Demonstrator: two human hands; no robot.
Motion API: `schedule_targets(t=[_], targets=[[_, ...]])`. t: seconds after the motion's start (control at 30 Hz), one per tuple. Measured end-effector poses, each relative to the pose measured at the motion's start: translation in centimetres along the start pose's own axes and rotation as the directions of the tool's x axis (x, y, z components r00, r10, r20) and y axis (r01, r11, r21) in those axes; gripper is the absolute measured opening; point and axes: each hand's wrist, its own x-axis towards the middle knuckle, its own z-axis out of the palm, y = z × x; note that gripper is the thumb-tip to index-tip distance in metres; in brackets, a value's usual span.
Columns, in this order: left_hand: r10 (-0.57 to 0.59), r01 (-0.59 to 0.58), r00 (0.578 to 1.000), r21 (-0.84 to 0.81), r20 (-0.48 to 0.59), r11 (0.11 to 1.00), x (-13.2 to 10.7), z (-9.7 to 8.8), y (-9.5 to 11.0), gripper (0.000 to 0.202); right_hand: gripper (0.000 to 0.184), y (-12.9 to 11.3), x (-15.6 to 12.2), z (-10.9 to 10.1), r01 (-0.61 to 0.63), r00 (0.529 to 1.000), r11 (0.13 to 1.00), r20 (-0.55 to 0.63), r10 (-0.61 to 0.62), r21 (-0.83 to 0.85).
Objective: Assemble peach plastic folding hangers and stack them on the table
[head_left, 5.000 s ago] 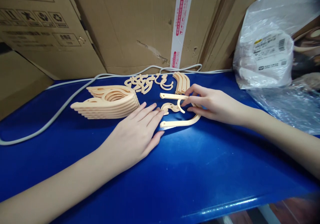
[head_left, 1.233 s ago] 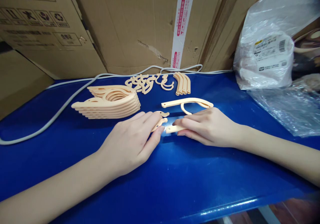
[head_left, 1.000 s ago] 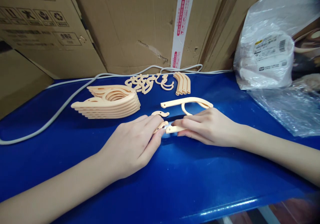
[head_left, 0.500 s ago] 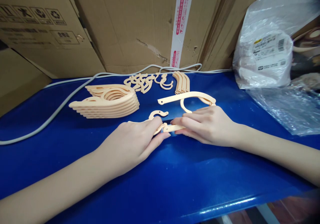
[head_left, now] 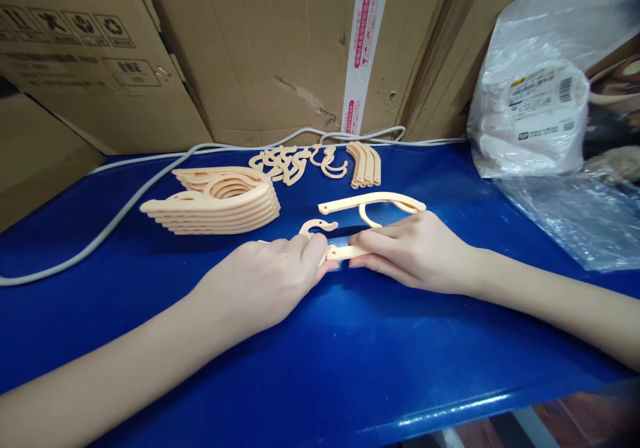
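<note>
My left hand (head_left: 277,275) is closed around a beige plastic hanger part, mostly hidden by the fingers. A hanger hook (head_left: 320,225) rises just behind its fingertips. My right hand (head_left: 413,251) pinches a beige hanger arm (head_left: 344,253), whose holed end meets the left fingertips. Whether the two pieces are joined there is hidden. Behind the right knuckles extends another long, curved hanger arm (head_left: 373,199), with a curved hook piece (head_left: 369,216) below it. I cannot tell whether the right hand also holds these.
A stack of folded beige hangers (head_left: 220,205) lies at left. Loose hooks (head_left: 283,163) and several hanger arms (head_left: 367,165) lie farther back on the blue table (head_left: 320,368). Cardboard boxes (head_left: 250,48), a white cable (head_left: 135,201) and a plastic-wrapped package (head_left: 535,115) border the work area.
Both hands have come slightly closer together, and the held hanger arm now sits against the left fingertips. The long arm behind the right hand has dipped lower.
</note>
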Motion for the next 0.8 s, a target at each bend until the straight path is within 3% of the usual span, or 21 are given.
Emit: schedule_targets(t=[0.3, 0.5, 0.8], targets=[[0.052, -0.049, 0.998, 0.169, -0.016, 0.984, 0.03, -0.36, 0.16, 0.039, 0.043, -0.04, 0.24, -0.34, -0.085, 0.991, 0.991, 0.116, 0.072, 0.107], [0.025, -0.017, 0.998, 0.17, -0.05, 0.985, 0.03, -0.48, 0.44, 0.032, 0.038, -0.03, 0.37, -0.54, -0.085, 0.989, 0.981, 0.136, 0.062, 0.172], [-0.018, 0.028, 0.993, 0.088, -0.119, 0.996, -0.3, 0.02, 0.52, 0.032, 0.04, -0.26, 0.12, 0.0, -0.068, 0.993, 0.991, 0.106, 0.056, 0.111]])
